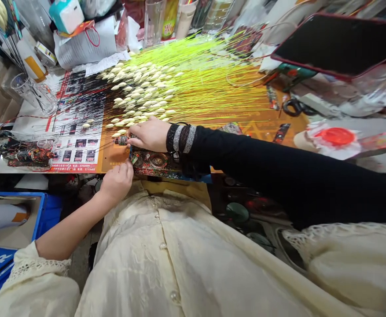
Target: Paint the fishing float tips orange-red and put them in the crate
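Note:
My right hand (149, 134), in a black sleeve with a beaded cuff, pinches a small thread-wrapped bundle of stems (122, 140) at the board's near edge. Fine dark wires run left from that bundle. My left hand (116, 182) comes up from below, its fingertips close under the bundle; whatever they pinch is too thin to make out. Beyond both hands lies a large spread of cream buds on long yellow-green stems (140, 90), fanned across an orange board (245, 112). A few loose buds rest on a printed sheet (77, 127).
Finished patterned ornaments (24, 154) lie at the left, with a glass tumbler (32, 93) behind them. Black-handled scissors (296, 107), a dark tablet (338, 44) and a red lid (337, 136) sit at the right. A blue crate (14, 215) stands below the table's left edge.

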The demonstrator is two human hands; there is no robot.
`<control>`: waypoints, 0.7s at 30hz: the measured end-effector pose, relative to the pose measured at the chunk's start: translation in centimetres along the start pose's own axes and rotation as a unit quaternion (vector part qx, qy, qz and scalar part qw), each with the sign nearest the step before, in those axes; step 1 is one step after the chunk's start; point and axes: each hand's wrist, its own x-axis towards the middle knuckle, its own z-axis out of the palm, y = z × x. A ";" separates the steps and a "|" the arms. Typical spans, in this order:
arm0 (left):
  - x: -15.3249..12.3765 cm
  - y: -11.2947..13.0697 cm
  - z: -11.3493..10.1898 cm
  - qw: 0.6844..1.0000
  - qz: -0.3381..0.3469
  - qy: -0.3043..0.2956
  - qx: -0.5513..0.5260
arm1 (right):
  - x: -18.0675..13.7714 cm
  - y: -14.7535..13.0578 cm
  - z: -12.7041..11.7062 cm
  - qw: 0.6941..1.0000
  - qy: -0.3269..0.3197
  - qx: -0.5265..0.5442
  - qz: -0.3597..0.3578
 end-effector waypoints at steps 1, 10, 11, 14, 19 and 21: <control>-0.2 -0.3 0.1 1.000 0.004 0.000 -0.006 | 0.0 0.0 0.0 1.000 0.000 0.002 -0.001; -1.2 -1.4 1.5 0.999 0.006 0.022 -0.034 | 0.2 0.3 0.3 1.000 0.009 0.007 -0.014; -1.1 -1.2 1.9 0.999 0.000 0.028 -0.039 | 0.2 0.3 0.2 1.000 0.008 0.006 -0.013; -0.7 -0.9 2.8 0.997 -0.025 0.043 -0.066 | 0.2 0.3 0.2 1.000 0.007 0.004 -0.009; -0.2 -1.0 3.4 0.996 -0.021 0.048 -0.066 | 0.4 0.4 0.3 1.000 0.012 0.000 -0.007; -0.1 -1.3 3.3 0.997 -0.014 0.056 -0.049 | 0.5 0.4 0.3 1.000 0.011 -0.002 -0.014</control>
